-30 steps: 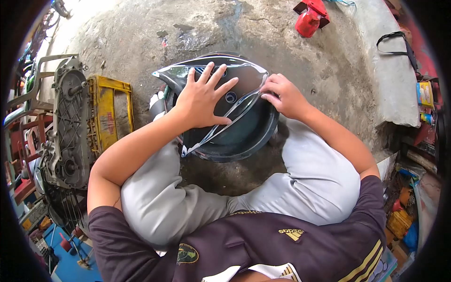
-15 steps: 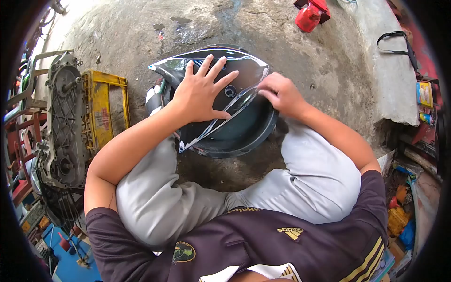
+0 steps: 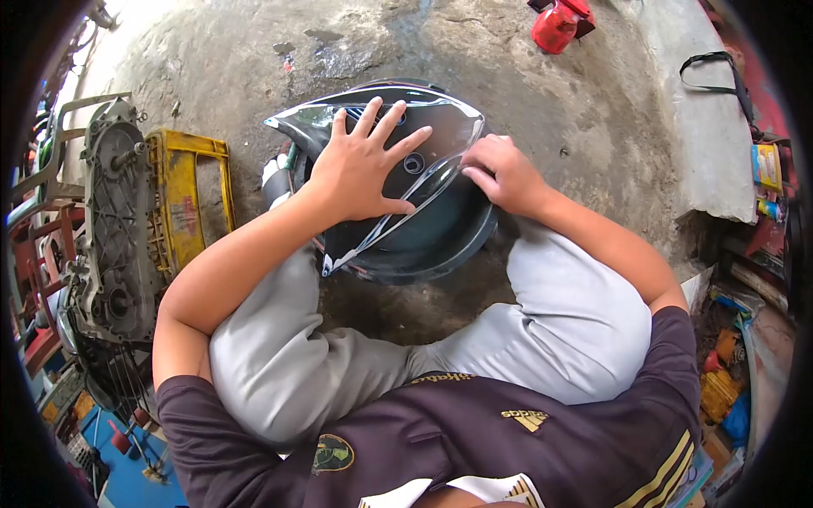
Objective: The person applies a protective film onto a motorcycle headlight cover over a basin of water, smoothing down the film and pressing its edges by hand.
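Note:
A glossy black panel with pointed corners, like a motorcycle body cover, lies across a round dark basin between my knees. My left hand rests flat on the panel with fingers spread, pressing beside a small ring-shaped mark. At the panel's right edge, my right hand is closed, its curled fingers and thumb touching the rim. Whatever those fingers may hold is hidden. Shiny reflections run along the panel's near edge.
To the left stand a metal engine casing and a yellow plastic crate. A red container sits on the concrete floor ahead. On the right, a black strap hangs over a concrete ledge.
My right hand has shifted slightly along the panel's right edge, its fingers curling more. The left hand stays spread in place.

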Demonstrator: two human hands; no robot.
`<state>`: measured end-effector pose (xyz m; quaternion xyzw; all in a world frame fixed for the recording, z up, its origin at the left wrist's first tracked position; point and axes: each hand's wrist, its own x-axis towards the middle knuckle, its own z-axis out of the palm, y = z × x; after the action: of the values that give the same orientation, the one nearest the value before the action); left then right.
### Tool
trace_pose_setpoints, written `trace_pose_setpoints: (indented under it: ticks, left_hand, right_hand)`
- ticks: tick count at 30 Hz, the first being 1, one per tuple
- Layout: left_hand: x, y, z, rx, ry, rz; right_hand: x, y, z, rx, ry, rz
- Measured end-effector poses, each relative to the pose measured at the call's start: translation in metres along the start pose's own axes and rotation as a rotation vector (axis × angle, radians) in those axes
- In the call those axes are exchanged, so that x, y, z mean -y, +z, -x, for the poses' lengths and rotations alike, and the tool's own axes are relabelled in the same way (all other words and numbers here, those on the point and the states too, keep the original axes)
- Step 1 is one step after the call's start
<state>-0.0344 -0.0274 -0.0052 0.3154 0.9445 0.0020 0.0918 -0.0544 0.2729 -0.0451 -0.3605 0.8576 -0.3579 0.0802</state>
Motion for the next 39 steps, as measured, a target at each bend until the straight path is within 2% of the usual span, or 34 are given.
trace_pose_setpoints:
  ticks: [2,4,6,8,9,10,12,14,16,18,20,22,24,26,28,30,32,34,36,38,39]
  left_hand:
    - [0.003,0.000,0.002,-0.003,0.002,-0.001]
    - [0.002,0.000,0.002,-0.011,0.002,-0.001]
    - [0.001,0.001,0.000,-0.010,0.005,0.000]
    - [0.001,0.001,0.001,-0.002,0.001,0.001]
    - [0.002,0.001,0.001,0.003,0.003,-0.005]
    - [0.002,0.002,0.001,-0.009,0.008,0.001]
    - [0.003,0.001,0.001,-0.024,0.003,0.010]
    - [0.001,-0.002,0.001,0.006,0.001,-0.010]
    - [0.000,0.002,0.000,-0.002,0.002,-0.008]
    - [0.002,0.002,0.001,-0.005,0.004,-0.012]
    - [0.002,0.001,0.002,-0.007,0.004,-0.004]
    - [0.001,0.001,0.001,0.007,-0.006,-0.007]
    - [0.000,-0.001,-0.001,0.022,-0.004,-0.019]
    - [0.000,0.001,0.001,-0.002,-0.004,-0.017]
    - [0.003,0.001,0.001,-0.002,0.000,-0.013]
    - [0.000,0.002,0.000,-0.010,-0.001,-0.003]
    - [0.000,-0.001,0.000,0.023,-0.009,-0.011]
    - [0.000,-0.003,0.000,0.031,0.000,-0.016]
    - [0.000,-0.001,0.001,0.012,-0.010,-0.007]
    - [0.001,0.002,0.001,-0.004,-0.008,0.006]
    - [0.001,0.001,0.000,0.007,-0.012,-0.002]
  right_hand:
    - [-0.008,-0.006,-0.003,-0.032,0.014,0.027]
    - [-0.015,-0.013,-0.005,-0.033,0.175,0.060]
    - [-0.006,-0.004,-0.004,-0.036,0.143,0.033]
    - [0.003,0.001,-0.008,0.038,-0.074,-0.010]
    - [-0.002,0.001,-0.010,-0.034,-0.096,0.022]
    - [-0.008,-0.002,-0.011,-0.039,-0.095,0.018]
    - [-0.014,-0.012,-0.016,-0.059,0.128,0.091]
    - [-0.006,-0.007,-0.012,-0.048,0.070,0.112]
    - [0.001,0.003,-0.010,0.030,-0.158,0.025]
    - [-0.009,-0.004,-0.012,0.007,-0.148,0.034]
    - [-0.016,-0.012,-0.016,-0.057,0.080,0.080]
    - [-0.009,-0.006,-0.013,-0.062,0.036,0.114]
    - [0.000,0.003,-0.010,0.010,-0.145,0.023]
    - [-0.011,-0.004,-0.012,-0.010,-0.150,0.020]
    - [-0.020,-0.012,-0.015,-0.081,0.005,0.084]
    - [-0.009,-0.004,-0.013,-0.071,-0.023,0.118]
    - [0.009,0.005,-0.009,0.072,-0.236,0.038]
    - [0.004,0.003,-0.006,0.087,-0.232,0.013]
    - [-0.012,-0.007,-0.006,0.006,0.017,0.031]
    - [-0.011,-0.004,-0.004,-0.011,0.002,0.066]
    - [-0.001,0.003,-0.004,0.014,-0.078,0.026]
